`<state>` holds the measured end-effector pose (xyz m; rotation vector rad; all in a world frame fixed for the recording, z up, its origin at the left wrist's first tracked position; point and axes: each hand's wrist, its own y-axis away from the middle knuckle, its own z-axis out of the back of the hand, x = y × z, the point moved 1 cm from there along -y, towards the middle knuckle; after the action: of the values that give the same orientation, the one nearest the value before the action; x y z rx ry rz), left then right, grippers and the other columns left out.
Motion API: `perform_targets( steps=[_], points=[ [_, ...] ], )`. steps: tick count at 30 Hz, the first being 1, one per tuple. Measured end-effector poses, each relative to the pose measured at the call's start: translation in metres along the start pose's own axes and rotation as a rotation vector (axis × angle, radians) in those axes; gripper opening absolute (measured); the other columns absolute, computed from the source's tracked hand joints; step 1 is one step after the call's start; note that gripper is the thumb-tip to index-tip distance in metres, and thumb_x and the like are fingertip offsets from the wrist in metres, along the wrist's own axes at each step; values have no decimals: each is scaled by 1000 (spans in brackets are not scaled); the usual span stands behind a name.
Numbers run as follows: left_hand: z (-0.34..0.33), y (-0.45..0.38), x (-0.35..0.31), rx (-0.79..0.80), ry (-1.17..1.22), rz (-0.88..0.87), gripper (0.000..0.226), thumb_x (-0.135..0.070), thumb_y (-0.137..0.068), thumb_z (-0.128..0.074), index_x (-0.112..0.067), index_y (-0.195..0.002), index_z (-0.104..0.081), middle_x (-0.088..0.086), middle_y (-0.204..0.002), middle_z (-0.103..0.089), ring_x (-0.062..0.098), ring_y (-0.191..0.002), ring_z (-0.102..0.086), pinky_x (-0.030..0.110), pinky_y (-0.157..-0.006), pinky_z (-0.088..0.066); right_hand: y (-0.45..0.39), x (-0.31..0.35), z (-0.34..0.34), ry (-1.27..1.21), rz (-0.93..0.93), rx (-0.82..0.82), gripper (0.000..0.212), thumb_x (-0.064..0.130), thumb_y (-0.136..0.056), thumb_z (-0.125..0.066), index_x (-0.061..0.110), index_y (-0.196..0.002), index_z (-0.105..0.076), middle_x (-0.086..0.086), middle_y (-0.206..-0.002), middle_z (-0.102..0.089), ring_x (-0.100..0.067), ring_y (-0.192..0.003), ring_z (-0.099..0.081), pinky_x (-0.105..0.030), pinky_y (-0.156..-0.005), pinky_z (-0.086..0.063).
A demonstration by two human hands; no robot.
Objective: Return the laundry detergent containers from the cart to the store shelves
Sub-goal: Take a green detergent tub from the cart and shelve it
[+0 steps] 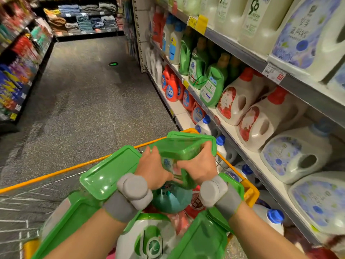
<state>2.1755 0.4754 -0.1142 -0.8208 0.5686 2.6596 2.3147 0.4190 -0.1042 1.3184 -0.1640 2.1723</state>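
The orange-rimmed cart [97, 161] is packed with detergent: green-lidded tubs [110, 171], a white jug with a green cap [149, 238], a teal-capped bottle [171, 200] and a red-labelled one [195, 202]. Above them, both hands clamp a green transparent detergent container [183, 148], blurred, held over the cart's far end. The left hand [152, 169] grips its left side, the right hand [200, 168] its right. Beside the cart, store shelves [248, 58] carry rows of green, red and white jugs.

Light: I see even, bright store lighting.
Glare: white spots on lid [104, 176], left of my grip.
Blur: hands' tub [179, 152] smeared.
Edges: shelves [242, 53] bow.
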Motion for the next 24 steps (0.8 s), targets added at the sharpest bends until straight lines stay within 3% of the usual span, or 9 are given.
perform_targets(
  steps=[3, 5, 7, 10, 14, 17, 19, 22, 24],
  points=[
    [9, 15, -15, 91, 331, -32, 81, -18, -53, -91, -9, -120, -46, 1, -106, -63, 14, -95, -63, 28, -87, -54, 15, 23, 9, -125, -38, -105, 70, 20, -59, -85, 13, -106, -34, 6, -80, -52, -18, -76, -56, -28, -71, -43],
    [17, 31, -33, 203, 513, -82, 68, 8, -64, -81, -4, -118, -42, -3, -90, -61, 4, -75, -58, 10, -61, -49, 32, 41, 19, -163, -19, -179, 75, 30, -58, -89, 12, -105, -34, 4, -82, -55, -18, -75, -58, -30, -71, -45],
    [25, 40, -46, 252, 666, -101, 73, 8, -61, -80, -2, -123, -43, 4, -95, -65, 8, -75, -59, 10, -51, -45, 43, 52, 22, -193, -3, -182, 80, 51, -51, -88, 17, -101, -35, 1, -88, -61, -22, -82, -63, -37, -79, -52],
    [36, 52, -58, 291, 980, -155, 58, 4, -62, -78, -3, -118, -62, 10, -102, -73, 18, -82, -69, 21, -57, -53, 65, 59, 30, -365, 72, -123, 67, 78, -54, -68, 30, -89, -40, 6, -86, -69, -20, -86, -68, -48, -86, -53],
    [40, 76, -79, 134, 1238, -200, 47, -14, -59, -78, -4, -105, -71, 11, -100, -75, 22, -86, -72, 30, -71, -59, 97, 56, 55, -494, 183, -185, 20, 39, -94, -56, 19, -91, -55, 12, -77, -68, -13, -81, -65, -38, -84, -52],
    [36, 86, -92, 49, 1339, -131, 44, -16, -61, -79, -5, -103, -71, 10, -93, -76, 21, -79, -73, 32, -67, -60, 104, 55, 81, -702, 278, -134, 13, 17, -96, -55, 13, -85, -59, 2, -74, -70, -12, -73, -64, -24, -72, -53],
    [37, 96, -100, 116, 1392, -101, 52, -19, -66, -81, -5, -114, -68, 13, -104, -74, 23, -88, -72, 37, -71, -60, 106, 50, 105, -696, 308, -187, 8, 5, -91, -61, 9, -84, -59, 5, -64, -70, -2, -62, -63, -13, -62, -49],
    [38, 115, -116, 371, 1438, -157, 39, -30, -70, -76, -15, -106, -76, 10, -112, -72, 23, -100, -70, 43, -79, -59, 108, 32, 150, -602, 266, -391, 33, 17, -75, -80, 10, -98, -57, -5, -91, -68, -5, -77, -63, -21, -73, -50],
    [34, 135, -131, 543, 1448, -236, 51, -39, -61, -82, -15, -106, -76, 10, -118, -70, 25, -109, -67, 47, -90, -55, 124, 27, 180, -630, 104, -270, 81, 50, -59, -85, 11, -121, -53, -7, -121, -62, -14, -99, -64, -32, -87, -52]
  ],
)
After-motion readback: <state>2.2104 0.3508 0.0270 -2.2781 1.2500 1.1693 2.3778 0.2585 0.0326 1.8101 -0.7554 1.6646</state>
